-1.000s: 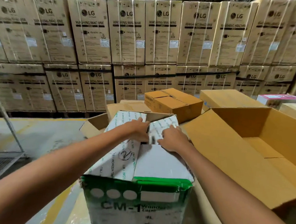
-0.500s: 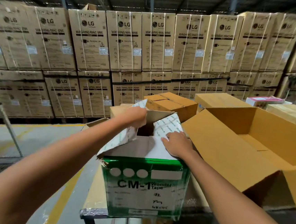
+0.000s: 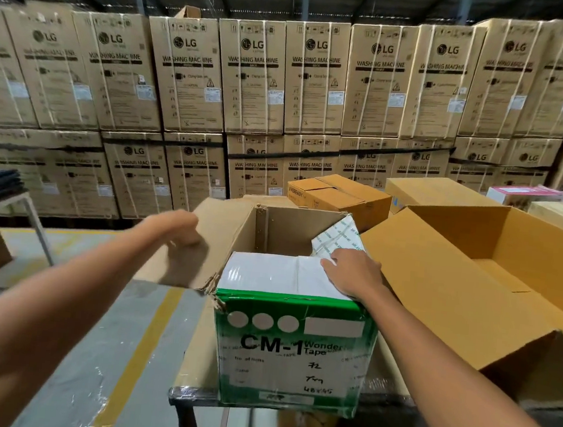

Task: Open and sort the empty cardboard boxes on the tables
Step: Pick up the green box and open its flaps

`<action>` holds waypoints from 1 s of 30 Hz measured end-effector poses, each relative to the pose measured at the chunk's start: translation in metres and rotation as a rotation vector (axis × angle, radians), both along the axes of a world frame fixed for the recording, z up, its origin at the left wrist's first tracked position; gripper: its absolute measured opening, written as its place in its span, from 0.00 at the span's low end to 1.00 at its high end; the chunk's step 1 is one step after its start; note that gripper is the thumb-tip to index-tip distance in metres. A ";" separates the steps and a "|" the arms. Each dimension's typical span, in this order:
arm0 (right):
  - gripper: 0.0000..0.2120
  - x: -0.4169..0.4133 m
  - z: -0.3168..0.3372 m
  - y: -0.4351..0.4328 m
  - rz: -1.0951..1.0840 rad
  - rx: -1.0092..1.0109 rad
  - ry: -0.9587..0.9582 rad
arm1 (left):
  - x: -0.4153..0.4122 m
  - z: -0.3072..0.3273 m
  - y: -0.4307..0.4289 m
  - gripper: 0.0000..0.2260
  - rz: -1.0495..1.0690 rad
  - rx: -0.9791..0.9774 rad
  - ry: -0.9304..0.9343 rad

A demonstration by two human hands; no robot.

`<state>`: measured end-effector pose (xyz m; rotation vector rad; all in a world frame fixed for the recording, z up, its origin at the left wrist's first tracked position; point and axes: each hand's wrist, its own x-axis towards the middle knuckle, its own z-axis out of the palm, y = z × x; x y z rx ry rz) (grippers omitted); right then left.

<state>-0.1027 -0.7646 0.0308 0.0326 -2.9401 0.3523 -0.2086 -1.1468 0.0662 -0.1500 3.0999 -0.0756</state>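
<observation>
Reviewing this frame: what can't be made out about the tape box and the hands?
- Left hand: motion-blurred in the head view; its grip on the folded-out left flap is unclear.
- Right hand: its back hides the fingertips; a pinch on the printed right flap is unconfirmed.
- CM-1 tape box: the white near flap hides its floor.
- Large open brown box: cut off by the right edge.

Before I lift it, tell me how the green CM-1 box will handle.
Probably light: no contents show through the open top of the CM-1 box. Likely to flex: its left flap is splayed out and the near-left corner is torn. It stands at the table edge, so a pull toward you could tip it off.
</observation>
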 end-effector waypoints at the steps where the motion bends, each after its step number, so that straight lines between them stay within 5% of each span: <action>1: 0.24 0.000 -0.001 0.000 -0.003 0.004 0.005 | 0.051 0.010 0.029 0.15 -0.074 0.023 -0.043; 3: 0.24 0.000 -0.003 -0.001 -0.003 0.003 0.026 | 0.086 -0.011 0.060 0.13 -0.168 0.212 -0.006; 7: 0.24 0.003 -0.002 0.003 -0.058 -0.009 0.060 | 0.094 -0.050 0.080 0.11 -0.034 0.943 0.272; 9: 0.24 0.004 0.001 0.003 -0.077 -0.013 0.092 | 0.110 -0.044 0.091 0.12 -0.077 1.107 0.324; 15: 0.22 0.011 0.017 -0.010 -0.099 -0.025 0.414 | 0.127 -0.015 0.089 0.16 -0.277 1.187 0.385; 21: 0.21 0.030 0.027 -0.006 -0.057 -0.097 0.588 | 0.145 0.004 0.101 0.17 -0.162 1.616 0.273; 25: 0.30 0.049 0.037 -0.002 0.003 -0.101 0.578 | 0.157 -0.001 0.102 0.11 -0.169 1.512 0.317; 30: 0.18 0.074 0.066 0.014 0.157 -0.105 0.660 | 0.184 0.016 0.103 0.09 -0.273 1.534 0.446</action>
